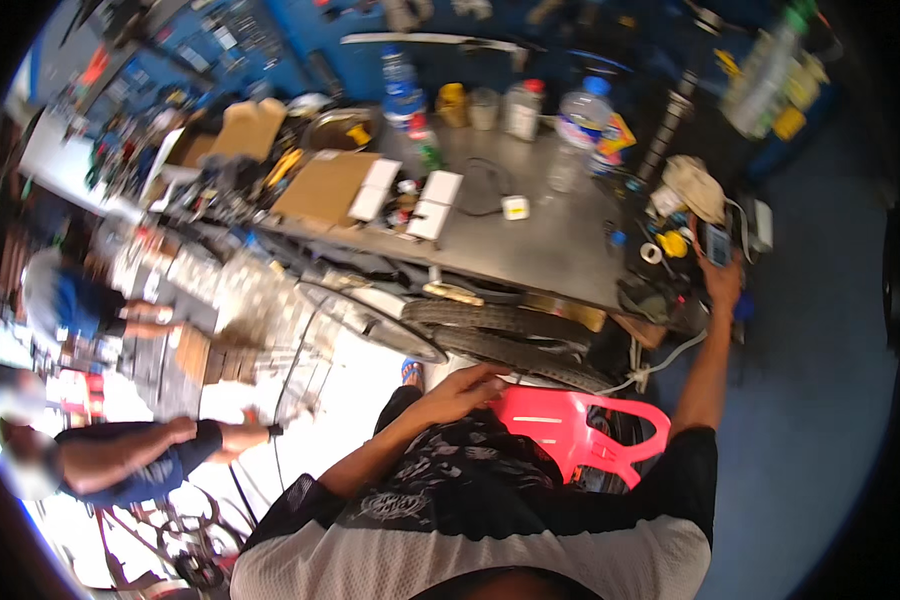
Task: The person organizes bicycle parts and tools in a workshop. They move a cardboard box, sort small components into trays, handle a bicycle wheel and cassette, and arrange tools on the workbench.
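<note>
My right arm reaches out to the far right end of the workbench. There my right hand [723, 282] grips a small handheld device with a pale screen [717, 245]; its exact kind is too blurred to tell. Around it lie a beige cloth cap [695, 188], a yellow roll [672, 244], a white roll of tape [651, 253] and a white cable. Held low before my body, my left hand [460, 393] has its fingers loosely stretched and nothing visible in them. It is nearest to a pink plastic chair [540, 418], with bicycle tyres [510, 335] just beyond.
Bottles [582, 125], jars and flattened cardboard [325, 190] stand or lie on the metal workbench [540, 245]. A bicycle wheel [370, 320] leans at its front edge. Two other people [135, 455] are at the left, near a bicycle. A blue wall with tools rises behind.
</note>
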Demonstrator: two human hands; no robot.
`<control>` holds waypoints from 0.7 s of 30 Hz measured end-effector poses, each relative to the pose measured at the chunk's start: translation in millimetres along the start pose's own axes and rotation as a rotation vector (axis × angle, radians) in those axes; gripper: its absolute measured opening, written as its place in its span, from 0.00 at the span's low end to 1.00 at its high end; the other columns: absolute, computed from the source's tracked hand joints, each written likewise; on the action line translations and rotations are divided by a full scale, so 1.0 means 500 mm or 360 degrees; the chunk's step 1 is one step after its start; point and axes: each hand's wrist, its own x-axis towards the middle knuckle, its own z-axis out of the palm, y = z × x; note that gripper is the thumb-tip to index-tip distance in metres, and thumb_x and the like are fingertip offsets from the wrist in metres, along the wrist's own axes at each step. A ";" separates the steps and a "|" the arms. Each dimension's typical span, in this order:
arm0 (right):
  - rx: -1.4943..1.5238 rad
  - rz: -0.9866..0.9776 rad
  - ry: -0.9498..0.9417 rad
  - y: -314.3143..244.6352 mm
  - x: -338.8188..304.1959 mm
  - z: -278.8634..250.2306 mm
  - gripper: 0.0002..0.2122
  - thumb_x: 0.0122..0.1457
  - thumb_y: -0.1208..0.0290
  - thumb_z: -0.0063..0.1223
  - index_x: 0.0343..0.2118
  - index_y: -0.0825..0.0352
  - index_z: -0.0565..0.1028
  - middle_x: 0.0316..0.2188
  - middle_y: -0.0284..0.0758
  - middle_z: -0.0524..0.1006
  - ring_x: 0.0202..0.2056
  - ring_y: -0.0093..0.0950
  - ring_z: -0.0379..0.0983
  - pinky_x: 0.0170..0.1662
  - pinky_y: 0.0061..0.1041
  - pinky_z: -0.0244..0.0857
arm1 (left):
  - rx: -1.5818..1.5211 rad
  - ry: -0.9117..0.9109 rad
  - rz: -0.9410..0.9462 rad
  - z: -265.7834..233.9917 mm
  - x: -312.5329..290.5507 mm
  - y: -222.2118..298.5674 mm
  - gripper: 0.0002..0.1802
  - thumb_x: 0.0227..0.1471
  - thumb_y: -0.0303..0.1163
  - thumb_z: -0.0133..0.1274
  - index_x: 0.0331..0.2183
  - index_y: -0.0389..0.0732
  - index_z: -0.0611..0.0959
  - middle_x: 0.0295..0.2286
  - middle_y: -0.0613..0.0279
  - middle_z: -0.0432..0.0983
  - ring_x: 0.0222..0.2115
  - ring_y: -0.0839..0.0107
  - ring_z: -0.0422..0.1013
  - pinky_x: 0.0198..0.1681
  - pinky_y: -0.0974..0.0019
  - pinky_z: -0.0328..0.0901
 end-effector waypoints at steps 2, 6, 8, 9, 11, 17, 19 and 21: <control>-0.0388 0.0022 0.0037 -0.008 0.046 -0.058 0.44 0.48 0.52 0.73 0.67 0.64 0.66 0.58 0.53 0.76 0.58 0.53 0.73 0.60 0.48 0.68 | -0.0053 0.0015 0.0145 0.086 0.024 -0.038 0.22 0.69 0.35 0.54 0.60 0.38 0.75 0.48 0.58 0.80 0.50 0.68 0.75 0.56 0.64 0.69; -0.0532 0.0250 -0.0085 -0.080 0.016 0.069 0.45 0.52 0.42 0.66 0.70 0.59 0.63 0.66 0.49 0.69 0.65 0.56 0.63 0.64 0.54 0.62 | 0.0243 0.0064 0.0393 -0.071 -0.008 -0.034 0.16 0.68 0.31 0.54 0.54 0.36 0.77 0.44 0.60 0.81 0.47 0.74 0.75 0.53 0.66 0.69; -0.0632 0.0250 -0.0076 -0.088 0.012 0.075 0.43 0.54 0.41 0.64 0.70 0.58 0.63 0.65 0.47 0.70 0.65 0.56 0.63 0.64 0.56 0.61 | 0.0367 0.0158 0.0444 -0.087 -0.004 -0.060 0.16 0.66 0.35 0.56 0.51 0.35 0.80 0.40 0.57 0.82 0.42 0.71 0.77 0.47 0.63 0.71; -0.0680 0.0236 -0.0053 -0.094 0.006 0.077 0.43 0.55 0.41 0.63 0.70 0.58 0.63 0.65 0.47 0.70 0.65 0.56 0.63 0.64 0.56 0.61 | 0.0428 0.0200 0.0462 -0.089 -0.008 -0.062 0.17 0.66 0.37 0.57 0.50 0.35 0.81 0.38 0.56 0.83 0.40 0.69 0.78 0.44 0.62 0.71; -0.0745 0.0221 0.0040 -0.107 -0.006 0.076 0.41 0.57 0.40 0.61 0.69 0.57 0.64 0.64 0.46 0.71 0.65 0.56 0.64 0.63 0.57 0.61 | 0.0581 0.0247 0.0381 -0.107 -0.030 -0.067 0.15 0.66 0.38 0.57 0.45 0.34 0.82 0.34 0.55 0.83 0.37 0.68 0.78 0.42 0.62 0.71; -0.0526 -0.0325 0.0506 -0.228 -0.117 0.068 0.32 0.61 0.49 0.62 0.63 0.65 0.71 0.57 0.48 0.77 0.58 0.50 0.71 0.62 0.51 0.62 | 0.0466 0.0530 -0.0503 -0.215 -0.139 -0.176 0.30 0.69 0.54 0.47 0.42 0.33 0.85 0.35 0.51 0.85 0.37 0.62 0.80 0.43 0.56 0.72; -0.0272 -0.0734 0.0531 -0.311 -0.191 0.082 0.29 0.62 0.55 0.63 0.62 0.67 0.72 0.55 0.48 0.77 0.56 0.49 0.72 0.61 0.48 0.62 | 0.0635 0.0638 -0.0628 -0.266 -0.189 -0.269 0.36 0.68 0.60 0.43 0.45 0.34 0.85 0.39 0.47 0.85 0.41 0.58 0.81 0.47 0.53 0.72; -0.0102 -0.0971 0.0428 -0.388 -0.283 0.090 0.26 0.62 0.61 0.63 0.61 0.69 0.73 0.54 0.47 0.78 0.55 0.48 0.72 0.60 0.46 0.62 | 0.0888 0.0662 -0.0395 -0.299 -0.229 -0.444 0.40 0.67 0.65 0.40 0.49 0.36 0.85 0.43 0.43 0.84 0.46 0.55 0.80 0.52 0.50 0.70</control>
